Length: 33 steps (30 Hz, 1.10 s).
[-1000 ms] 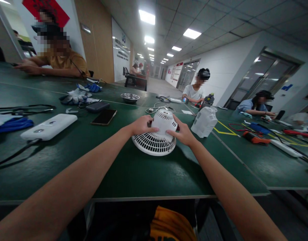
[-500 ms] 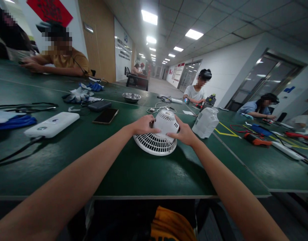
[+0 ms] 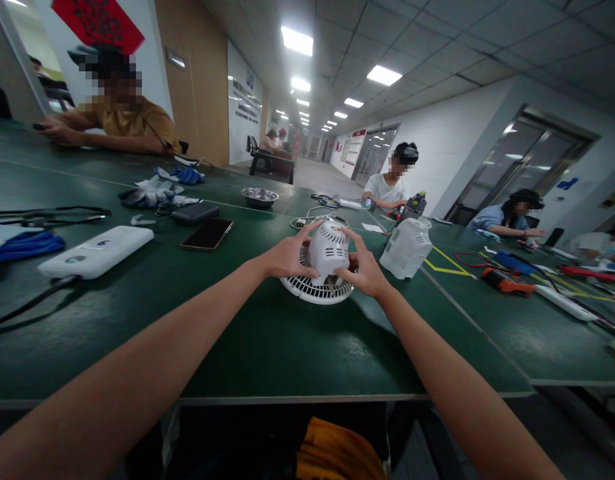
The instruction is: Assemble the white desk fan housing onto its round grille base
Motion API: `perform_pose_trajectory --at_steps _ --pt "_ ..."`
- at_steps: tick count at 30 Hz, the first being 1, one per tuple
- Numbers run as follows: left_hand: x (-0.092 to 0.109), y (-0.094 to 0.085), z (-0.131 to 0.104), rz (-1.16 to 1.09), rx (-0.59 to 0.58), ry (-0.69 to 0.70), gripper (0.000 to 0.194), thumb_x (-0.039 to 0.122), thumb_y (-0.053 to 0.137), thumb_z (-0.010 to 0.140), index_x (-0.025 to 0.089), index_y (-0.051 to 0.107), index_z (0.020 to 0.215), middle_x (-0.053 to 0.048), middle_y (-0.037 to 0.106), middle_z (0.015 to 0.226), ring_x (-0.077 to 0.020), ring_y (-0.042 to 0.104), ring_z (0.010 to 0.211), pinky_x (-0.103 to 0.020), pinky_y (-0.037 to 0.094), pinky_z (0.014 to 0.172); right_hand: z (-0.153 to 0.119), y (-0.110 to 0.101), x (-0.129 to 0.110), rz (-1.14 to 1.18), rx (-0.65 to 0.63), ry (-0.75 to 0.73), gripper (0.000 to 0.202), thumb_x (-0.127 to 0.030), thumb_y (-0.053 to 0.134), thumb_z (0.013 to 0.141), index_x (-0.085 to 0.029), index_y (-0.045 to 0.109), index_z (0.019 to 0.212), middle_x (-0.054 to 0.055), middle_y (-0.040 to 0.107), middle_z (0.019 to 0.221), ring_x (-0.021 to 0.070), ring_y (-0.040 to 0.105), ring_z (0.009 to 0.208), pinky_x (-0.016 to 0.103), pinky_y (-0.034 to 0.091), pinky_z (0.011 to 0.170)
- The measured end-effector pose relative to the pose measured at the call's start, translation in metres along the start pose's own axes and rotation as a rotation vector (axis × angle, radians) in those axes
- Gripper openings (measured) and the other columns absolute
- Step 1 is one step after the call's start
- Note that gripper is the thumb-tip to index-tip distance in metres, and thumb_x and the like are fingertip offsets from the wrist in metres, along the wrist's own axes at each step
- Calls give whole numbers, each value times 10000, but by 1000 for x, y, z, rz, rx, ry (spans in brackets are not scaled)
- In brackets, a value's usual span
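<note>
head-worn view | looks forward and down | green table [image 3: 237, 347] near | corridor [image 3: 316, 176] far

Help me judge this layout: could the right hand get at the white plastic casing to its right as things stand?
Probably yes: the casing stands close beside the right hand, nothing visible between them, though that hand would likely have to release the fan part.

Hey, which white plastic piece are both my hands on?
The domed housing over the round grille: your left hand and right hand hold its sides. The boxy white part stands untouched, farther right.
</note>
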<state>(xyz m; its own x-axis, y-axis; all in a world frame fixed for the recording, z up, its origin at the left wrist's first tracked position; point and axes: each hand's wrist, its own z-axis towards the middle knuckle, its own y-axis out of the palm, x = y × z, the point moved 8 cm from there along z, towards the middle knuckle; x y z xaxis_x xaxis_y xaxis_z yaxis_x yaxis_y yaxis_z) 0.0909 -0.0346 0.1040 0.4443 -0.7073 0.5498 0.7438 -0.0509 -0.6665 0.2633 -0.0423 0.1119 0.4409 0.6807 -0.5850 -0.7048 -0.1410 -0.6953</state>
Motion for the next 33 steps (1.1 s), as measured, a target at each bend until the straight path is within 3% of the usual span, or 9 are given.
perform_pose_trajectory --at_steps 4,8,11,16,23,27,33 --pt "6 2 0 8 22 -24 1241 474 802 631 265 26 1578 -195 504 1436 -404 574 1221 -543 448 996 0 5 -2 44 -30 -8 932 -383 684 777 -306 155 1540 -10 649 753 208 621 617 399 563 604" --pt "19 -1 3 62 23 28 1172 451 791 634 285 98 1565 -170 445 1484 -402 567 1221 -527 451 997 1 7 -1 63 -27 17 930 -418 685 763 -312 175 1534 19 660 837 205 611 632 394 557 592" --pt "22 -4 4 69 -4 53 1103 460 787 633 277 180 1536 -152 485 1445 -375 602 1162 -495 475 968 1 7 -1 94 -24 27 937 -445 682 749 -317 181 1530 44 666 924 213 626 667 389 558 582" --pt "22 -5 5 58 -32 63 1064 427 780 624 234 199 1494 -154 582 1302 -345 645 1057 -467 500 905 1 8 -3 106 -47 16 946 -392 709 728 -305 195 1518 36 662 893 193 617 622 354 550 545" --pt "21 -3 5 159 10 32 1015 429 769 616 225 217 1442 -123 631 1131 -317 673 904 -441 502 812 4 7 -6 39 -44 14 924 -258 717 691 -282 244 1485 -49 573 695 149 571 528 287 515 492" --pt "18 -4 5 132 -15 31 1024 442 769 629 234 212 1463 -154 597 1238 -344 655 988 -463 494 854 4 7 -4 10 -37 15 914 -240 704 691 -281 248 1481 -64 532 660 144 548 512 291 509 492" --pt "16 -3 3 140 -9 46 1089 481 791 622 265 196 1509 -172 433 1478 -409 546 1217 -521 436 992 2 5 -1 -22 -49 19 924 -261 687 732 -285 186 1508 -49 575 690 181 579 560 386 555 632"
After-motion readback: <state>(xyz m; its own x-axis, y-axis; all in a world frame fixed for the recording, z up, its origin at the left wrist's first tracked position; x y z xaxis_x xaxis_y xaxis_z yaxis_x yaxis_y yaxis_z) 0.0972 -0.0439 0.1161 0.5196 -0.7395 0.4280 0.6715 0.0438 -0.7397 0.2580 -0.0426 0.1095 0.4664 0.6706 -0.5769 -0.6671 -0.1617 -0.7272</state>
